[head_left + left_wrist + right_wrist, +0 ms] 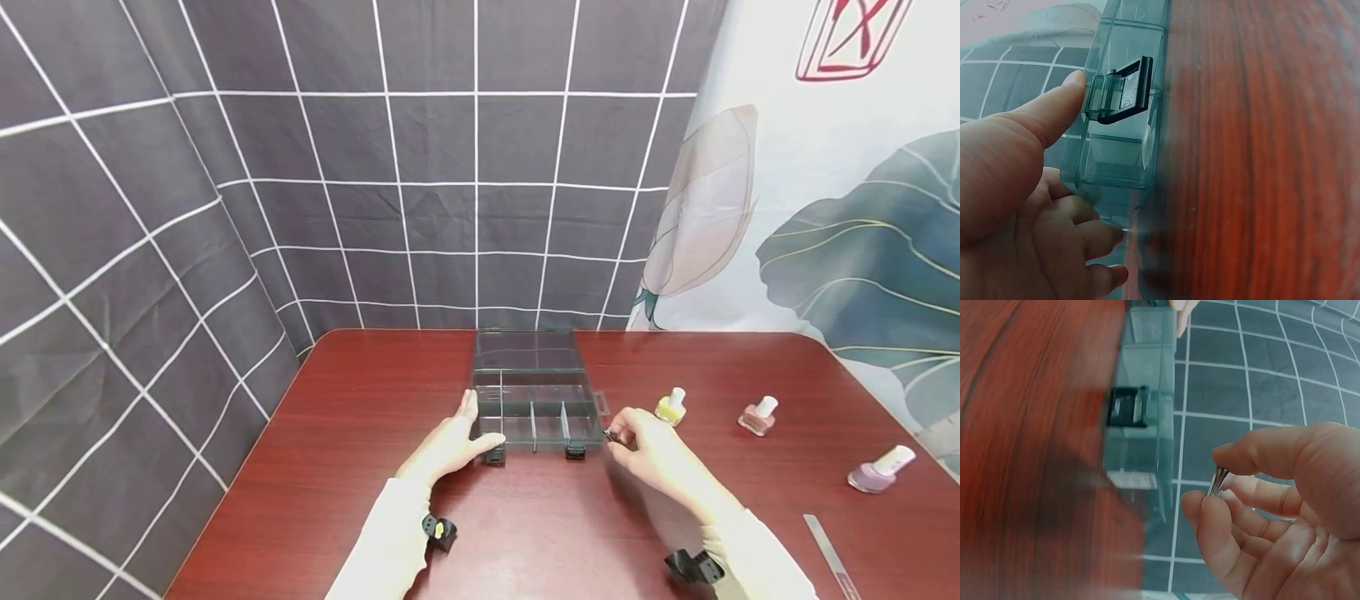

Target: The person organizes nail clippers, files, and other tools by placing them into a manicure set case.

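Observation:
A clear grey-green plastic compartment box point(551, 429) stands on the table with its lid point(528, 349) raised back. My left hand point(447, 443) rests against the box's front left corner. Its thumb lies at the front rim beside a black latch point(1129, 94), with the other fingers along the left side. Just off the box's front right corner, my right hand point(647, 446) pinches a small shiny metal piece point(1217, 481) between thumb and fingertips. Fingers cover much of that piece, so its kind is unclear. The box's compartments look empty from the head view.
Right of the box stand a yellow nail polish bottle point(671, 407), a coral one point(758, 417) and a purple one point(881, 469). A flat nail file point(831, 554) lies near the front right. A grey grid-patterned cloth point(435, 217) hangs behind the table point(360, 400).

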Demonstrator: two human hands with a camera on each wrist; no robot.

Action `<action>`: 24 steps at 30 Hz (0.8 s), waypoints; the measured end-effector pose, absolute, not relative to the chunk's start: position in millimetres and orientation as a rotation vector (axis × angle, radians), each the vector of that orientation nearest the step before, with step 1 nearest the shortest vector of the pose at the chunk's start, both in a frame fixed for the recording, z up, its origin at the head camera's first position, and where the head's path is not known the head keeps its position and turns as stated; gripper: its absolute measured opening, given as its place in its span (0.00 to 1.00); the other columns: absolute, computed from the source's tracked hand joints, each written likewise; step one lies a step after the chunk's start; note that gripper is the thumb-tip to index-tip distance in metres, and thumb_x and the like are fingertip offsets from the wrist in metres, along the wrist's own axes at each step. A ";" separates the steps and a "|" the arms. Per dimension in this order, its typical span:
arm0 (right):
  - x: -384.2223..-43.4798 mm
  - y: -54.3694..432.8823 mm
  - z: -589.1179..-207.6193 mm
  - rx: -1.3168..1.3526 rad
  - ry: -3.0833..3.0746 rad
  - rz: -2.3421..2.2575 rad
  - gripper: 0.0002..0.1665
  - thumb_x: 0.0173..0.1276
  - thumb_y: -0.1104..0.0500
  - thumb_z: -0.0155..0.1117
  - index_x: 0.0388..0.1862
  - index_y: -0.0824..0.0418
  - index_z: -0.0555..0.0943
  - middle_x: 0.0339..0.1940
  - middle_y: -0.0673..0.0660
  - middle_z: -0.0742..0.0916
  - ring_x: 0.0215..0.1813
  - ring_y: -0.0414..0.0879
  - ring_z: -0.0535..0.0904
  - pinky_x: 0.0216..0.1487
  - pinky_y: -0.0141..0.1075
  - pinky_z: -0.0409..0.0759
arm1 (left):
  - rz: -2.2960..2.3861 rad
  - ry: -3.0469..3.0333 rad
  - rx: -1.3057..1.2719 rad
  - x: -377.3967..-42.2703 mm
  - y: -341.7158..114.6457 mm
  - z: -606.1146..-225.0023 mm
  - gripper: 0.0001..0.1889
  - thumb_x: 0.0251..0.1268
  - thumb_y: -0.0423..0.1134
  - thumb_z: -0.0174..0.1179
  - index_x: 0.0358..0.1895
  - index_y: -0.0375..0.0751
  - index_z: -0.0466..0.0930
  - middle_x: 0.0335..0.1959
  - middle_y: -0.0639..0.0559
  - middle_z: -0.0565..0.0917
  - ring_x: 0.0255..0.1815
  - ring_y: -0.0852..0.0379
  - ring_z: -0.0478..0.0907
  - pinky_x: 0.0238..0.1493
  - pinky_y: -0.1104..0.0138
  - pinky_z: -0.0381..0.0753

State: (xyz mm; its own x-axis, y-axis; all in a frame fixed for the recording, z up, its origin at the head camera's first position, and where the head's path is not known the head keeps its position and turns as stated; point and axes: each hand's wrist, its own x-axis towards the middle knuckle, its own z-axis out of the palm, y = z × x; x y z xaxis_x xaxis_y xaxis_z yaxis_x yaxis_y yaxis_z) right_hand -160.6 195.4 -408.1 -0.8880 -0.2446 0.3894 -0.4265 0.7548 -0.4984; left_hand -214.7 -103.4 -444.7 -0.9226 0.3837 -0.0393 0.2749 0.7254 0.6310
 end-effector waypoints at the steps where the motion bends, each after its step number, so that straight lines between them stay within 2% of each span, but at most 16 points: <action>1: -162.2 192.7 -408.8 0.529 -2.641 0.870 0.13 0.46 0.71 0.66 0.24 0.58 0.73 0.21 0.46 0.73 0.25 0.37 0.69 0.26 0.33 0.69 | 0.968 2.760 0.533 -214.6 -103.7 -443.9 0.47 0.61 0.60 0.55 0.72 0.32 0.44 0.74 0.39 0.44 0.67 0.40 0.59 0.63 0.54 0.61; 5: -168.7 180.7 -410.0 0.563 -2.601 0.880 0.13 0.44 0.71 0.66 0.24 0.58 0.74 0.21 0.46 0.72 0.24 0.37 0.68 0.25 0.33 0.68 | 0.978 2.750 0.538 -214.6 -105.1 -441.9 0.47 0.62 0.59 0.55 0.72 0.31 0.44 0.73 0.38 0.45 0.69 0.42 0.56 0.64 0.54 0.59; 13: -181.1 153.4 -399.8 0.537 -2.705 0.886 0.10 0.49 0.70 0.66 0.27 0.59 0.76 0.22 0.47 0.74 0.27 0.40 0.72 0.29 0.35 0.71 | 0.965 2.757 0.526 -215.3 -106.0 -440.1 0.47 0.62 0.58 0.55 0.72 0.31 0.44 0.73 0.38 0.45 0.68 0.42 0.56 0.64 0.55 0.59; 24: -196.3 116.3 -401.3 0.593 -2.754 0.897 0.08 0.51 0.67 0.66 0.28 0.59 0.76 0.23 0.49 0.74 0.27 0.40 0.70 0.29 0.34 0.69 | 0.992 2.739 0.517 -212.2 -103.9 -439.1 0.46 0.63 0.57 0.55 0.72 0.31 0.44 0.73 0.38 0.45 0.68 0.43 0.57 0.64 0.55 0.60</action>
State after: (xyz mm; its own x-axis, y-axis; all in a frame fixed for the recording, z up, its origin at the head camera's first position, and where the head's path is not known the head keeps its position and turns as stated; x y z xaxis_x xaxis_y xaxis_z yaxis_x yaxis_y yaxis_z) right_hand -196.3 116.3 -401.3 -0.9030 -0.3147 0.2924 -0.4265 0.7378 -0.5233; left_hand -212.2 -103.9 -439.1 -0.9227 0.3818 -0.0525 0.2596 0.7166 0.6474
